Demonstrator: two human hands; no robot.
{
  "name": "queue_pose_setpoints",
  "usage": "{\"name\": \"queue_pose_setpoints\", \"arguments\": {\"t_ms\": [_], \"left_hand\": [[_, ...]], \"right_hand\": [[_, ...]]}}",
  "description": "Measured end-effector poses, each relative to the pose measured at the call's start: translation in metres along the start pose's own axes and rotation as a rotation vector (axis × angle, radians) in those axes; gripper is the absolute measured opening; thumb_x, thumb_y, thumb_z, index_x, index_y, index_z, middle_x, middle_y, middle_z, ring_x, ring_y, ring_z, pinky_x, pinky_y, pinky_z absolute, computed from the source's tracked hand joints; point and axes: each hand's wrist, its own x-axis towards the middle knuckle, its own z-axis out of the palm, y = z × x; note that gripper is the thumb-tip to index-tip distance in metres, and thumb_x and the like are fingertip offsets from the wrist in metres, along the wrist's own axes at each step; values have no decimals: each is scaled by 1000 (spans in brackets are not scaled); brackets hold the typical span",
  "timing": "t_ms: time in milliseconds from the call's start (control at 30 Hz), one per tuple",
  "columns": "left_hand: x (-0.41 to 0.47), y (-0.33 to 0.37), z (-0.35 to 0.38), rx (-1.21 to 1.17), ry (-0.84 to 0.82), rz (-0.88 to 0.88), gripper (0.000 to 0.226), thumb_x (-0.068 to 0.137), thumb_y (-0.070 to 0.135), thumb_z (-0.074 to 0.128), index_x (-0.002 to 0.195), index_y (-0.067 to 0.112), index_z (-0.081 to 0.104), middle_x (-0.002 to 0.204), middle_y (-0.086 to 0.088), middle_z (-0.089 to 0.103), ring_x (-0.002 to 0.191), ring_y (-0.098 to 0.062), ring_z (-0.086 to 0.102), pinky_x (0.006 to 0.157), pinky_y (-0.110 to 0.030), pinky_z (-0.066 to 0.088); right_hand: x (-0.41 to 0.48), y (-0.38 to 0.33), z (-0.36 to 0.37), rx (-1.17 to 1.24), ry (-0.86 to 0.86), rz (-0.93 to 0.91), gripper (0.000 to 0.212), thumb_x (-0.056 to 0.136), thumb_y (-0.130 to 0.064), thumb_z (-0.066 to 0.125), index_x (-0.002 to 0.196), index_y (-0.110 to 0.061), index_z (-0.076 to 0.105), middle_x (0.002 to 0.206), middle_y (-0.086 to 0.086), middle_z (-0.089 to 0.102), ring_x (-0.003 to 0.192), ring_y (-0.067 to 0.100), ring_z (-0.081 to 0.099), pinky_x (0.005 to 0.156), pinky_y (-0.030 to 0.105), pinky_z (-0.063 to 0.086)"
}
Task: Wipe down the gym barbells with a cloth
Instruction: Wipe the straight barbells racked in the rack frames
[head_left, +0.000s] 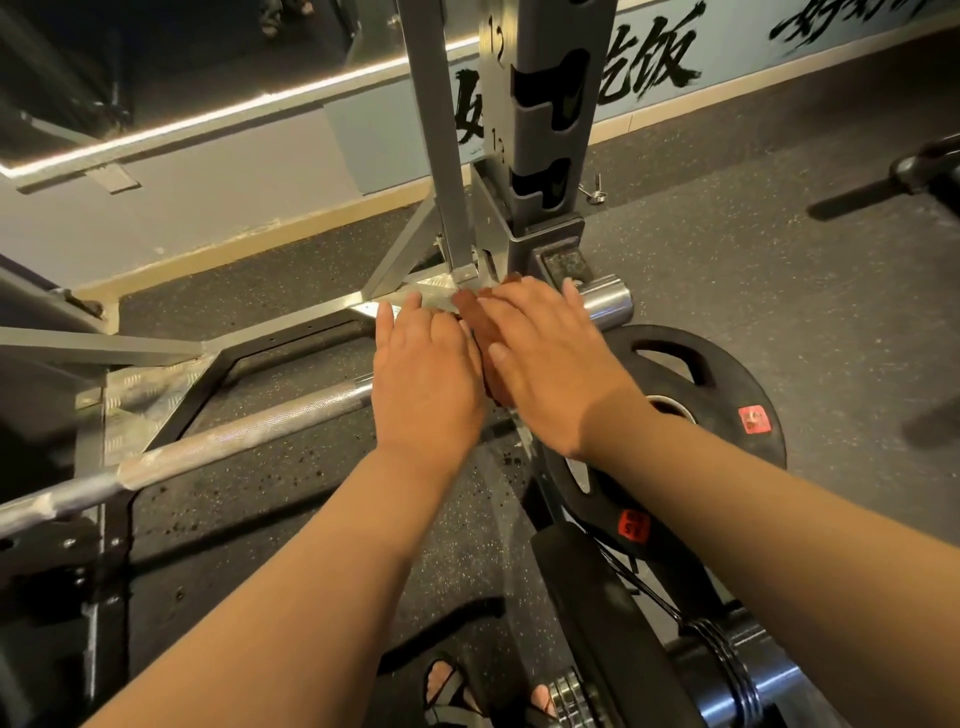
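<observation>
Both hands lie palm down, fingers straight, gripping nothing: the left hand (426, 379) rests over the bar (234, 434) and the right hand (553, 364), touching it, presses the brown cloth (480, 332) onto the bar. The cloth sits just before the rack post (545, 156), with the bar's end jutting free beyond the right fingertips above a plate (727, 374). Leftward the bar runs bare over open floor (291, 519).

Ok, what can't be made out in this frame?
Head view only:
- Cloth: just a brown strip shows; the left hand and right hand cover the rest.
- Barbell: the stretch under the hands is hidden, and its left end is cut off by the frame edge.
- Red label on the plate: too blurred to read.
</observation>
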Motion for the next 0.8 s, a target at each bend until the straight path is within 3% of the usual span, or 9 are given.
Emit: {"name": "queue_pose_setpoints", "arguments": {"t_ms": [167,267,367,500,600,700,800], "left_hand": [[-8,-10,-17,-71,6,-6,40,111,25,26,125,9,60,130,-11,64,148,-28,36,128,-46,10],[-8,-12,-14,-102,3,-85,44,112,26,20,114,13,62,126,-9,66,150,-26,34,128,-45,7],[-7,-10,-12,-124,23,-104,49,112,27,18,120,15,65,122,-3,68,150,-25,33,128,-41,3],[-6,-10,-10,-166,42,-112,45,111,25,21,114,13,65,113,-6,70,147,-27,38,126,-34,-1],[-5,-10,-5,-100,12,-119,33,110,21,33,124,16,62,122,-5,67,146,-26,40,126,-35,-2],[-4,-11,-4,-97,10,-126,36,109,24,30,125,17,62,120,-3,67,142,-25,45,127,-37,0],[-4,-12,-2,-105,25,-127,46,110,30,21,117,19,64,114,0,68,141,-22,46,128,-37,-1]], "right_hand": [[11,17,-7,-46,102,208,43,106,-36,23,141,-24,45,147,-4,48,148,17,31,127,54,-4],[13,-7,0,-7,56,210,47,107,-33,23,150,-22,38,158,1,36,154,22,17,126,52,-9],[-5,-23,11,-5,12,7,60,104,-37,14,161,-19,22,166,2,22,157,23,5,125,44,-12],[11,-21,4,-52,-33,-13,48,106,-34,25,147,-19,44,148,3,46,145,24,35,128,46,9],[43,-30,-3,-33,-106,58,46,106,-36,19,129,-17,55,130,4,59,129,24,50,125,46,18],[38,-36,2,0,-40,36,63,99,-42,9,137,-16,52,138,3,56,135,22,46,127,41,10],[2,-25,17,19,56,-73,52,106,-29,24,153,-13,39,155,6,42,150,25,27,128,43,3]]}}
